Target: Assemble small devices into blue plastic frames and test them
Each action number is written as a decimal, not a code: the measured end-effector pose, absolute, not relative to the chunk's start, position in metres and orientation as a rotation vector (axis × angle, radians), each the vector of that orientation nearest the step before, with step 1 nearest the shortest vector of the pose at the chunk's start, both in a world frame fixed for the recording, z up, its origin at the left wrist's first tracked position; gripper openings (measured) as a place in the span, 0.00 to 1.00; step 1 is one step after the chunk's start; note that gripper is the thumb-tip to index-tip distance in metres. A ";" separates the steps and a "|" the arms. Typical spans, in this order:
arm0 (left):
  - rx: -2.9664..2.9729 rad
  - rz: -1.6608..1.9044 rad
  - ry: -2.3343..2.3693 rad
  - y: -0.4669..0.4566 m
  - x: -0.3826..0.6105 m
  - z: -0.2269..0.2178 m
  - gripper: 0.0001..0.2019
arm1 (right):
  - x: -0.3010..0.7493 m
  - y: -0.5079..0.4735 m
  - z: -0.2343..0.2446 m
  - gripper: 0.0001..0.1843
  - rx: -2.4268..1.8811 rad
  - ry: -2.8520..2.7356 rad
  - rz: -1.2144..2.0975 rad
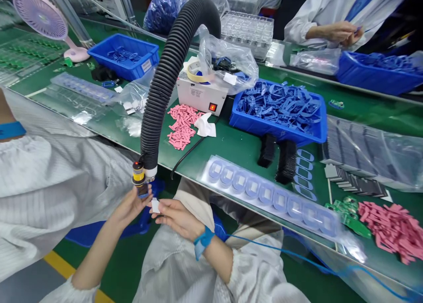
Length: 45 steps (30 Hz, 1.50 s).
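My left hand (128,208) is raised below the end of a black corrugated hose (161,73). Its fingers close around a small dark piece with a blue edge (142,191), right under a yellow-and-black cylindrical device (138,173) with a red light, beside the hose mouth. What the piece is, I cannot make out. My right hand (180,217), with a blue wrist strap (203,241), pinches a small white piece (155,205) close to the left fingertips. Both hands are in front of the table edge, above my lap.
On the green table (198,162) lie pink strips (181,126), a clear tray of oval parts (264,192), black stacks (286,162) and a blue bin of blue parts (280,109). A white box (198,91) stands behind. A blue cord (280,248) runs right. People sit left and opposite.
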State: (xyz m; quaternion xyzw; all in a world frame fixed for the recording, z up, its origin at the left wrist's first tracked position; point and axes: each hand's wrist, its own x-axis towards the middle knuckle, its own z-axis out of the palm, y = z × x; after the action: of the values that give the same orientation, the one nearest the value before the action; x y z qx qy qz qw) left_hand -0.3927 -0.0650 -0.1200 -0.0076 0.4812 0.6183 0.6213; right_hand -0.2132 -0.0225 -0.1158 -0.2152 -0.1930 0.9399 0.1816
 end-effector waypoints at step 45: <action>0.380 1.179 0.569 -0.022 -0.153 0.001 0.14 | -0.009 -0.033 0.009 0.10 -1.033 -1.305 0.768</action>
State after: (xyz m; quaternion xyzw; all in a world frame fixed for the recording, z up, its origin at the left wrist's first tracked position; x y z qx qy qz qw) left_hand -0.1525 -0.0223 0.0006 0.1755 0.2632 0.5449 0.7765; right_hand -0.0095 -0.0329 0.0094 -0.4472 -0.5648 0.3324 0.6087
